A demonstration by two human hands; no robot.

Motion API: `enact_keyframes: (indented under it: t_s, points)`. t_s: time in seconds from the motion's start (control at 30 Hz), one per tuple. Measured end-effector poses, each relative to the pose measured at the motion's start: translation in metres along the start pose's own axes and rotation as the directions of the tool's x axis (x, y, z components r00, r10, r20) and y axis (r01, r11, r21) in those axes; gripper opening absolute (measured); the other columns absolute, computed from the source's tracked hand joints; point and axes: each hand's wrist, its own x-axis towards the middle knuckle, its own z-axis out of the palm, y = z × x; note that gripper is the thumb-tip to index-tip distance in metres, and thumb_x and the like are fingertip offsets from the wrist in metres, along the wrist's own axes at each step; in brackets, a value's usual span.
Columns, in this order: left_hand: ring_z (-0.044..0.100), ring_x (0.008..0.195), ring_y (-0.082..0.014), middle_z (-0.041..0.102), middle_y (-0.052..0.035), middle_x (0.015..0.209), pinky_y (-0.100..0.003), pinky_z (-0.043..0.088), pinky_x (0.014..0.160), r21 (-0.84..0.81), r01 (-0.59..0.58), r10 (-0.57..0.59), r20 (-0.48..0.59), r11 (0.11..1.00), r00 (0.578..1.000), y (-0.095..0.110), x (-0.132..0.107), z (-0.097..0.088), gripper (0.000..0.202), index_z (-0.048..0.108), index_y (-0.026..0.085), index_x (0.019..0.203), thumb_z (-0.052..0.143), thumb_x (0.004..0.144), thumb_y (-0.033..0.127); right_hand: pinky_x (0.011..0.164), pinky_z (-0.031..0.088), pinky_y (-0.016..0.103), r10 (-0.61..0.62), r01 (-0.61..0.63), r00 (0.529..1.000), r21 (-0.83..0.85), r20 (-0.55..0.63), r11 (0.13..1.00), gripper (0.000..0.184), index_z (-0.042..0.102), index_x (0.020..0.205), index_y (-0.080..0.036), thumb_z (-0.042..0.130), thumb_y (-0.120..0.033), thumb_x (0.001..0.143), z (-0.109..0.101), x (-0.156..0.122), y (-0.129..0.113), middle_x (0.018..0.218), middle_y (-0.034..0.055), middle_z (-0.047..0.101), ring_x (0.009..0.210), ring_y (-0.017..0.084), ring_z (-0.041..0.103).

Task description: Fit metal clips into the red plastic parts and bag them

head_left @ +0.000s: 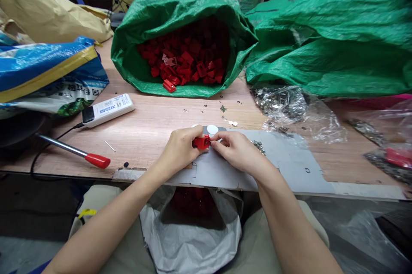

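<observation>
Over the grey sheet [231, 166], my left hand [180, 147] is closed round a red plastic part [202, 142], whose open end faces right. My right hand [233, 147] pinches at that end, thumb and forefinger pressed together; what they hold, if anything, is too small to name. A small pile of metal pieces [258, 147] lies just behind my right hand. Beyond both hands, a green sack [141, 80] lies with its mouth toward me, full of similar red plastic parts [193, 59].
Clear plastic bags of metal pieces [286, 104] lie to the right, near a second green sack [337, 42]. On the left are a white power bank [109, 108] with a cable and a red-tipped lever [96, 160]. A grey sack [193, 239] with red parts hangs open below the table edge.
</observation>
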Motion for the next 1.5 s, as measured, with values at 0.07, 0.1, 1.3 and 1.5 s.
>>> enact_keyframes:
  t_s: [0.07, 0.1, 1.3, 1.5]
  points:
    - [0.059, 0.067, -0.0134, 0.065, 0.0030, 0.074, -0.023, 0.044, 0.062, 0.003, 0.006, -0.006, -0.002, 1.000, 1.000, 0.000, 0.000, 0.000, 0.029, 0.047, 0.020, 0.071, 0.076, 0.075, 0.016, 0.054, 0.034, 0.026, -0.002, 0.002, 1.000, 0.011, -0.001, 1.000, 0.022, 0.074, 0.093, -0.017, 0.054, -0.025, 0.089, 0.000, 0.000, 0.001, 0.062, 0.0006, 0.059, 0.055, 0.014, 0.050]
    - [0.059, 0.067, -0.0134, 0.065, 0.0031, 0.074, -0.023, 0.044, 0.062, 0.004, 0.013, -0.013, -0.005, 1.000, 1.000, 0.001, 0.000, 0.000, 0.029, 0.048, 0.020, 0.071, 0.077, 0.074, 0.016, 0.052, 0.033, 0.026, 0.002, -0.002, 1.000, 0.039, 0.011, 0.999, 0.022, 0.073, 0.093, -0.017, 0.054, -0.026, 0.090, 0.000, 0.000, 0.003, 0.061, 0.0000, 0.057, 0.053, 0.014, 0.049]
    - [0.059, 0.067, -0.0130, 0.065, 0.0030, 0.075, -0.023, 0.042, 0.063, -0.073, 0.081, -0.084, -0.047, 0.994, 0.995, 0.000, 0.001, 0.001, 0.025, 0.055, 0.019, 0.077, 0.080, 0.073, 0.020, 0.044, 0.037, 0.025, 0.023, -0.049, 0.995, 0.273, 0.097, 0.961, 0.025, 0.071, 0.092, -0.017, 0.054, -0.035, 0.090, 0.000, 0.005, 0.012, 0.058, -0.0008, 0.057, 0.046, 0.013, 0.049]
    - [0.070, 0.081, -0.0156, 0.072, -0.0035, 0.089, -0.026, 0.056, 0.076, -0.772, 0.280, -0.366, 0.066, 0.571, 0.928, 0.008, 0.007, -0.009, 0.037, 0.059, 0.018, 0.101, 0.083, 0.075, 0.028, 0.039, 0.035, 0.021, -0.100, 0.130, 0.991, 0.504, -0.086, 0.854, 0.043, 0.066, 0.125, -0.017, 0.059, -0.044, 0.093, -0.013, -0.001, 0.020, 0.067, -0.0020, 0.060, 0.040, 0.007, 0.042]
